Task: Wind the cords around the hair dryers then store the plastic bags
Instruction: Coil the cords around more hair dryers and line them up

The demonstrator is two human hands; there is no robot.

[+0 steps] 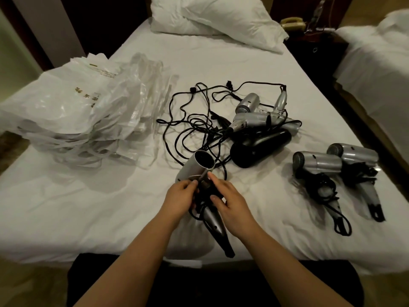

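**Both hands on a silver hair dryer over the bed**

The person holds a silver hair dryer (194,168) above the near part of the white bed (221,63). Its open barrel points up and away, and its handle points down toward the person. The left hand (179,199) grips the dryer where the barrel meets the handle, with curled fingers. The right hand (230,203) holds the black cord (204,196), which is bunched around the same place.

Further on the bed lies a pile of unwound dryers (259,120), silver and black, with their loose cords (192,120) tangled to its left. To the right, two silver dryers (336,165) lie side by side with cords already wound around them. The plastic bags (84,111) lie in a heap on the left part of the bed. A pillow (217,18) lies at the head of the bed.
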